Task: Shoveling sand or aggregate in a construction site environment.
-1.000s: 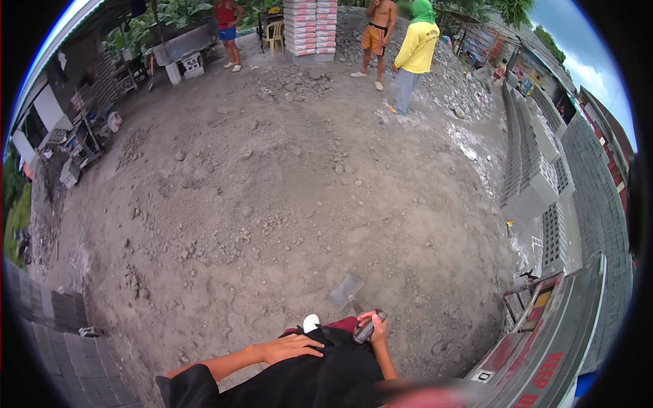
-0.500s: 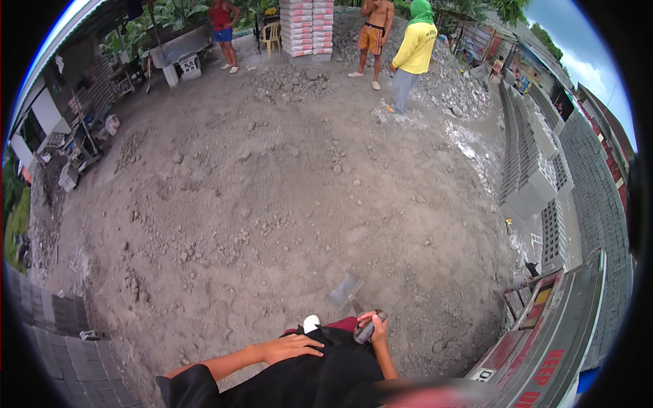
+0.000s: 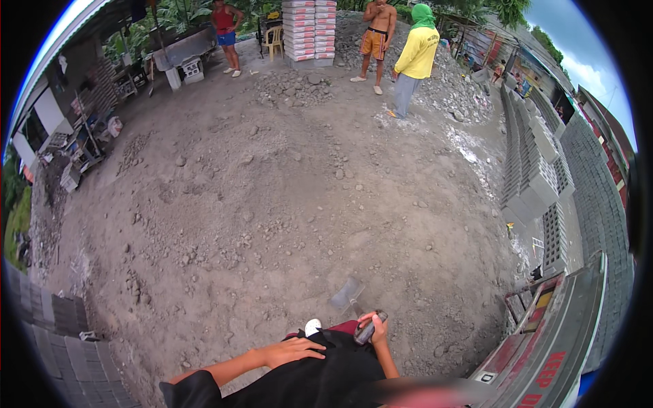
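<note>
My right hand (image 3: 377,329) is wrapped round the handle end of a shovel (image 3: 347,294), close to my body. The flat grey blade rests on the dirt ground (image 3: 238,224) just ahead of me, and the shaft slants down to it. My left hand (image 3: 294,350) lies flat against my black shirt (image 3: 299,384) near the waist, fingers stretched out and holding nothing. One white shoe (image 3: 313,326) shows beside the left hand.
Stacked hollow blocks (image 3: 530,187) line the right side, with a vehicle's side panel (image 3: 544,353) nearer. More blocks (image 3: 68,360) stand at the lower left. Far off are piled sacks (image 3: 309,30), a yellow chair (image 3: 273,42), a gravel heap (image 3: 292,88) and three standing people (image 3: 415,58).
My view has shifted very slightly. Both hands and the shovel keep nearly the same places. The far person in orange shorts has a raised hand in both frames.
</note>
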`<state>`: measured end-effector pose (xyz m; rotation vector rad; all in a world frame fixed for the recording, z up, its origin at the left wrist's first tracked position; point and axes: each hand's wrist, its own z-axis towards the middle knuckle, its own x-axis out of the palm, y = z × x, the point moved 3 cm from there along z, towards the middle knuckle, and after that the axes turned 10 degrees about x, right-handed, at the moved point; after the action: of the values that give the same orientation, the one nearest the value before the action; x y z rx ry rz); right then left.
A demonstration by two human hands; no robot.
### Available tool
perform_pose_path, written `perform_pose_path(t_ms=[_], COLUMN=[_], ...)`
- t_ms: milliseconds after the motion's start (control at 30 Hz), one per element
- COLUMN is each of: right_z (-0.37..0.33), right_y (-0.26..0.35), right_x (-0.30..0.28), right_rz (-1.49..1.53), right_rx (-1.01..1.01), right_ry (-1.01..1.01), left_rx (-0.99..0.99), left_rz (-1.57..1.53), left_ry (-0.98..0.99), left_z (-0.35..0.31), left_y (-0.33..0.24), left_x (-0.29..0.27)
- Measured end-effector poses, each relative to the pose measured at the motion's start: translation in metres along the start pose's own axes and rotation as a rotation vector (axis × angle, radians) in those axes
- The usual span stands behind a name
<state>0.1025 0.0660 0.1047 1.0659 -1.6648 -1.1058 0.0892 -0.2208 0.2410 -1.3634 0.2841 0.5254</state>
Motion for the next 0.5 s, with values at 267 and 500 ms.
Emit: perform_pose_path(t_ms=[267,500], right_z=[-0.003,-0.006], right_y=[0.002,-0.002], right_x=[0.003,-0.005], right_rz=[0.040,0.044], right_rx=[0.028,0.005], right_ry=[-0.030,0.006], left_rx=[0.044,0.055], left_rz=[-0.010,-0.021], left_ry=[-0.047,-0.035], left_z=[0.002,0.007], left_y=[-0.004,-0.009], left_x=[-0.002,-0.005])
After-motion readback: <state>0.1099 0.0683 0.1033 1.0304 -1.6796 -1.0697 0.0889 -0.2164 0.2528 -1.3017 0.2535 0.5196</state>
